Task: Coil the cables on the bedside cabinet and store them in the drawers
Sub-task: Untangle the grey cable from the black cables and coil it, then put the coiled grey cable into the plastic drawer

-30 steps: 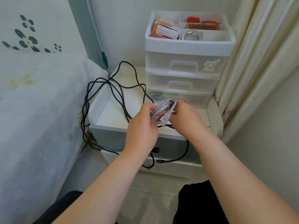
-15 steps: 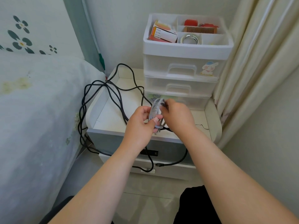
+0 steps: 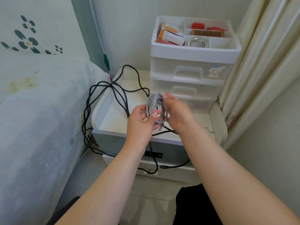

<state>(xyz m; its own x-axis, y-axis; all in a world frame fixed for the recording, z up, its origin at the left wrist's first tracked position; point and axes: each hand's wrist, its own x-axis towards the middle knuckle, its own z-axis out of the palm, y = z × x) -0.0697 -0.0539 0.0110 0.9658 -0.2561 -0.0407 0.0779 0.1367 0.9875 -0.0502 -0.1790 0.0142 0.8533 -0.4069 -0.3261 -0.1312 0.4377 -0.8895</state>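
Grey cable: a small bundle of loops, held upright above the near part of the cabinet top, between both hands.

Left hand: palm turned up, thumb and fingers closed on the lower left side of the bundle.

Right hand: fingers curled over the bundle's upper right side, fingertips at its top; holding the loops.

Black cable: uncoiled, lying in loose loops across the left of the cabinet top. Several strands hang over the left edge, between cabinet and bed. One strand runs down the grey front under the left forearm; its plug dangles at the lower white drawer.

Organizer: white plastic, standing at the far right of the cabinet top, with translucent drawers, all closed. A cartoon sticker sits on the top drawer front. The open top tray holds a box at left, a comb and red items at the far right, and a tape roll in the near middle cell.

Curtain: cream, hanging at right, just beside the organizer.
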